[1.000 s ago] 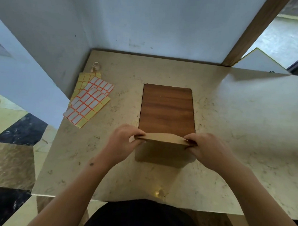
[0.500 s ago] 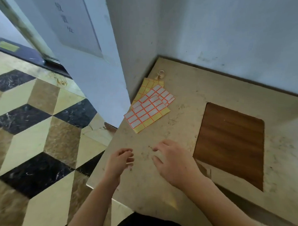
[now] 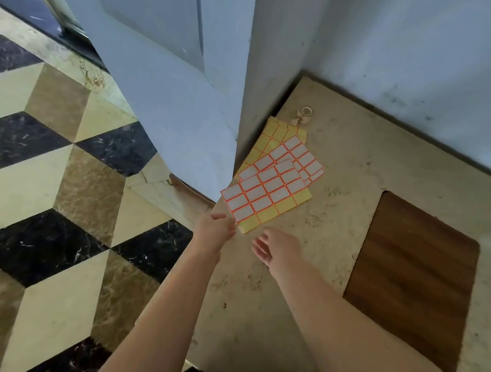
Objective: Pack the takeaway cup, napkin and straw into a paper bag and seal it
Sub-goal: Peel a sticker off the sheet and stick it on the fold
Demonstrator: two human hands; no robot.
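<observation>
Both hands reach for the label sheets at the counter's left edge.

Left hand (image 3: pixel 214 233) fingers (image 3: pixel 219 216) curl at the near corner of the top label sheet (image 3: pixel 263 192); grip itself not clear, cannot tell. Right hand (image 3: pixel 278 249) fingers (image 3: pixel 260 247) loose and spread, holding nothing, just beside that corner. Sheets fan toward the counter's (image 3: pixel 352 162) far-left corner, small tape roll (image 3: pixel 306 111) beyond them. Wood board (image 3: pixel 414 277) lies well to the right. Bag, cup, napkin and straw not in view.
</observation>
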